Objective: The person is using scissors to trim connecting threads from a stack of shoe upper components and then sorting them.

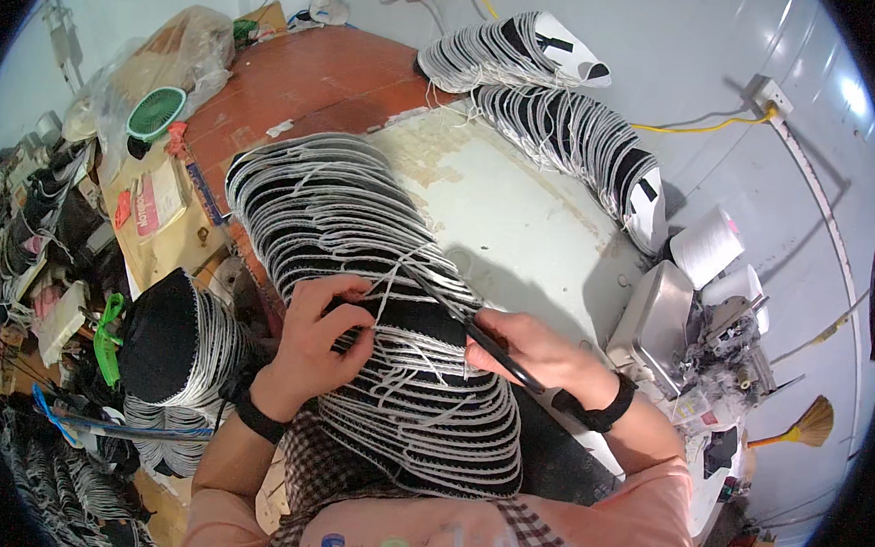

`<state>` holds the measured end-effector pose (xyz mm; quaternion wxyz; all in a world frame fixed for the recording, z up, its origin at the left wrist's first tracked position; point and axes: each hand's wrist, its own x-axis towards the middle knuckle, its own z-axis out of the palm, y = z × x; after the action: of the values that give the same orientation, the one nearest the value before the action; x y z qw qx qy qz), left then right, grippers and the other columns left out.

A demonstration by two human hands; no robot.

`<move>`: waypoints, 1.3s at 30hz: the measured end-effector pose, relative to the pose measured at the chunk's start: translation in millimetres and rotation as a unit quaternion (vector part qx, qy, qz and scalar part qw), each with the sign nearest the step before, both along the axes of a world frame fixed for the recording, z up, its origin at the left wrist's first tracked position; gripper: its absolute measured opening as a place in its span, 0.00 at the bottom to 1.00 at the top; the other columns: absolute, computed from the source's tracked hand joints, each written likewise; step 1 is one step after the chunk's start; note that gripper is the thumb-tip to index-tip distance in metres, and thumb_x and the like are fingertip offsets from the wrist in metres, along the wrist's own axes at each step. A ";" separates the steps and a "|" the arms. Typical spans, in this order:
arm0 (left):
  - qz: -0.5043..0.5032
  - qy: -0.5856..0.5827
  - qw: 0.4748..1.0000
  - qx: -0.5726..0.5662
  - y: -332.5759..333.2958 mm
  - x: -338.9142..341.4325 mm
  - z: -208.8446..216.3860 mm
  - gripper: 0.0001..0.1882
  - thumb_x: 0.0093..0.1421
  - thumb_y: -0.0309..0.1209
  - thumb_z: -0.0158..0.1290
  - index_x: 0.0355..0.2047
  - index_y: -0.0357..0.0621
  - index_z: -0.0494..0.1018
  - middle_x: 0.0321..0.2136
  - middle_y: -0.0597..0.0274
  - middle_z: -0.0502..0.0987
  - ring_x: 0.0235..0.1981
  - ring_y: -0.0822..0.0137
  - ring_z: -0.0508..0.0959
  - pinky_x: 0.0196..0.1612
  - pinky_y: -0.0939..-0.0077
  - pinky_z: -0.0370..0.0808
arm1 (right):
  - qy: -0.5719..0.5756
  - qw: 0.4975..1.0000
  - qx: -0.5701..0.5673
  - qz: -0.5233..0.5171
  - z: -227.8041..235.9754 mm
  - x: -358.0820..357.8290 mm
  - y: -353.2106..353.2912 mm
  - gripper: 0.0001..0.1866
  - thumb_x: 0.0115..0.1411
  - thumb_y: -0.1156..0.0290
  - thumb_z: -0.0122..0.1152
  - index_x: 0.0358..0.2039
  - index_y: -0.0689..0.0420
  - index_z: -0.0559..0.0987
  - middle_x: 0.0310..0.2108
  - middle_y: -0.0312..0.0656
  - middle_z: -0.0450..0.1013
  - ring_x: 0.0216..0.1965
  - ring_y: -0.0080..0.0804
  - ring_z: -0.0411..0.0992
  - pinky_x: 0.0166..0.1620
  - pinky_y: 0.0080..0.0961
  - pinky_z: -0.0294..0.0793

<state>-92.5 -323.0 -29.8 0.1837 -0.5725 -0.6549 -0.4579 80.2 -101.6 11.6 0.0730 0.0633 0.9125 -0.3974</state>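
Note:
A long overlapping row of black fabric pieces with white stitched edges, like shoe uppers (pixel 322 201), runs from the far left of the table to my lap. Over its middle, my left hand (pixel 318 336) pinches a thin white thread (pixel 387 289) between thumb and fingers. From the right, my right hand (pixel 538 352) grips black-handled scissors (pixel 501 356). Their blades point to the upper left, toward the thread's top end; whether they touch it I cannot tell. Loose white thread ends lie on the pieces just below my hands.
Two similar rows (pixel 576 132) lie at the back right. A white thread cone (pixel 707 240) and a sewing machine (pixel 655 327) stand on the right. Another bundle (pixel 163 342) sits at left, near a green basket (pixel 157 113). A pale board (pixel 521 213) covers part of the red tabletop (pixel 309 80).

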 end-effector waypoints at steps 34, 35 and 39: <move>-0.073 -0.023 0.997 0.007 10.7 0.0 3.0 0.12 0.38 0.18 0.55 0.23 0.47 0.68 0.28 0.65 0.77 0.30 0.61 0.76 0.40 0.67 0.68 | 0.033 0.979 -0.202 -0.022 -23.4 13.8 2.7 0.33 0.64 0.37 0.45 0.30 0.60 0.72 0.18 0.31 0.62 0.23 0.21 0.61 0.24 0.23 0.59; -0.074 -0.020 0.997 0.007 10.4 -0.2 2.8 0.12 0.38 0.18 0.55 0.23 0.47 0.68 0.28 0.65 0.77 0.30 0.61 0.76 0.40 0.67 0.68 | 0.034 0.979 -0.202 -0.021 -24.5 13.4 2.5 0.33 0.64 0.37 0.45 0.30 0.60 0.72 0.18 0.31 0.62 0.23 0.21 0.61 0.24 0.23 0.59; -0.086 -0.009 0.996 0.014 11.4 -0.3 2.6 0.12 0.38 0.18 0.55 0.23 0.47 0.68 0.28 0.65 0.77 0.30 0.62 0.76 0.40 0.68 0.68 | 0.047 0.976 -0.210 -0.030 -32.3 13.1 0.8 0.31 0.64 0.40 0.47 0.28 0.60 0.72 0.18 0.30 0.63 0.21 0.20 0.60 0.23 0.22 0.59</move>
<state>-92.7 -311.5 -27.2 0.1457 -0.6201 -0.5980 -0.4864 93.2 -100.8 -20.8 0.0297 0.0553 0.8087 -0.5849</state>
